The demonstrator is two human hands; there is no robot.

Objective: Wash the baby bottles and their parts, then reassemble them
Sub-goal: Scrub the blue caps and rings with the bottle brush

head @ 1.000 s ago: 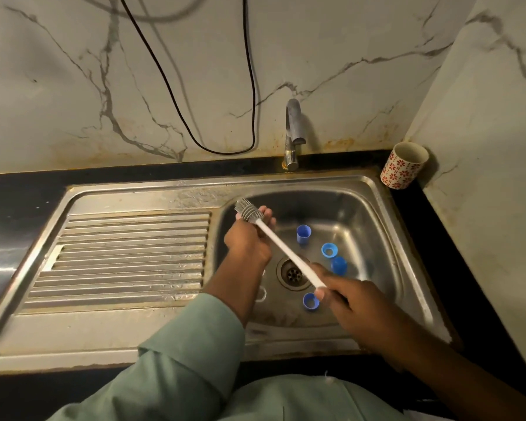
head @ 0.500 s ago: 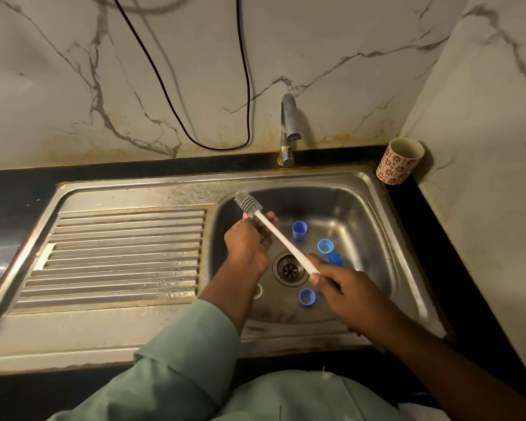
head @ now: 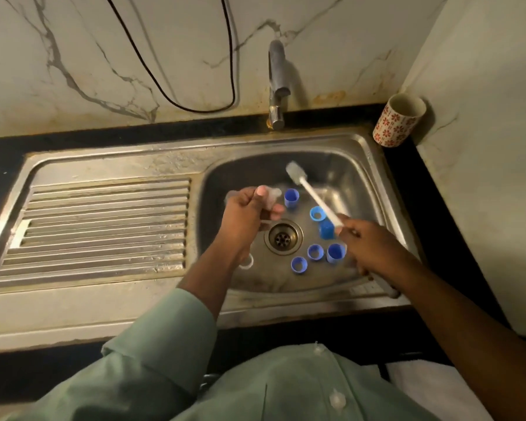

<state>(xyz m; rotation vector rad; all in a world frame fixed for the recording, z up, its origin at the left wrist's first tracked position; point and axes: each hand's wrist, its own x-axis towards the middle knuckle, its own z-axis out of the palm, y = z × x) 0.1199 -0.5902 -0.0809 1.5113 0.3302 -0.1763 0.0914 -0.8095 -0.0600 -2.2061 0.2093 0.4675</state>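
Over the steel sink basin [head: 362, 183], my left hand [head: 246, 215] grips a small clear bottle part [head: 271, 196], blurred by motion. My right hand [head: 368, 243] holds the white handle of a bottle brush [head: 308, 191]; its bristle head points up and left, apart from the clear part. Several blue caps and rings lie on the basin floor around the drain [head: 283, 237], among them a cap [head: 291, 198], a ring [head: 317, 213] and a ring [head: 299, 265]. A clear ring [head: 247, 264] lies beside my left wrist.
The tap [head: 276, 83] stands behind the basin, with no water seen running. A ribbed drainboard [head: 104, 229] lies to the left. A flowered cup [head: 398, 120] sits in the back right corner. A black cable [head: 195, 104] hangs on the marble wall.
The brush head has come out of the part in my left hand and swung right. My right hand moved right, uncovering more blue caps. My left hand turned the clear part upward.
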